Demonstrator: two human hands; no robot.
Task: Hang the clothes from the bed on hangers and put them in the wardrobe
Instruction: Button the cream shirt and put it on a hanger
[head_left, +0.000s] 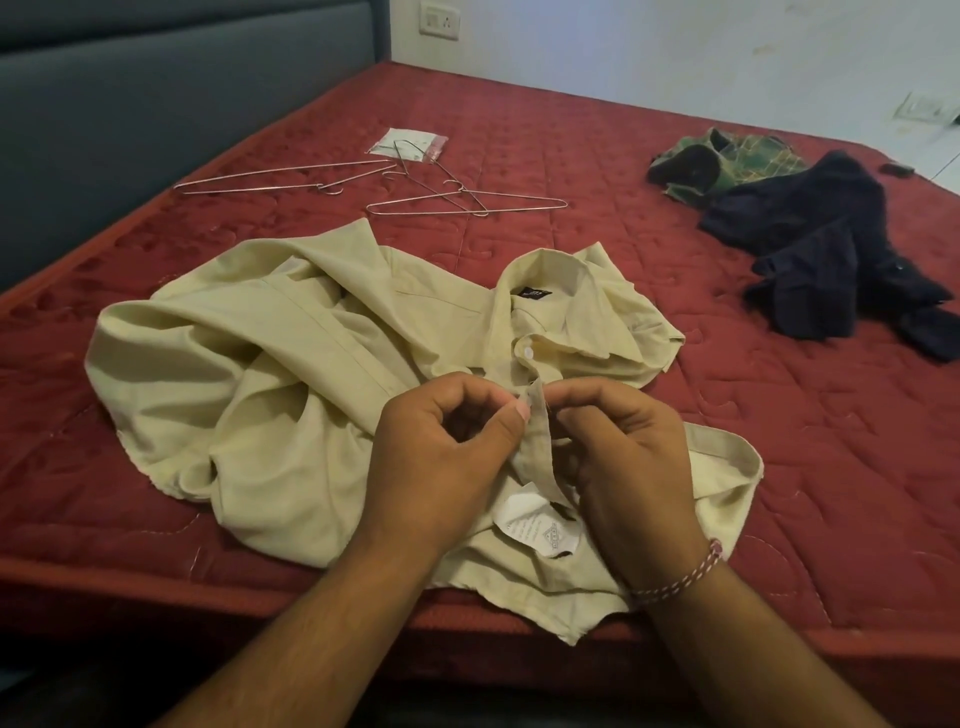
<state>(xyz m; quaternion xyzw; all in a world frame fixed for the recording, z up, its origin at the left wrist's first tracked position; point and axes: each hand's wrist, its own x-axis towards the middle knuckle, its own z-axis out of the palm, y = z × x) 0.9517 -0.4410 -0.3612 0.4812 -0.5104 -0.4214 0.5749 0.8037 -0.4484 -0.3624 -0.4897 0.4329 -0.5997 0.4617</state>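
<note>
Both hands, left hand (447, 447) and right hand (623, 467), pinch the cream shirt (291, 374) on the bed (779, 441). The hangers (457, 200) lie bare. Nothing looks hung yet; the dark clothes (831, 249) wait too.

A crumpled cream shirt (291, 374) lies collar-up on the red bed (675, 467), wire hangers (415, 192) beyond it, dark (826, 244) and green garments (727, 161) heaped to its right.

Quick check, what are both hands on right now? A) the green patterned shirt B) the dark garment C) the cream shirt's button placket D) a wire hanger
C: the left hand and right hand both pinch the button placket of the cream shirt; the wire hangers lie untouched further back on the bed.
</note>
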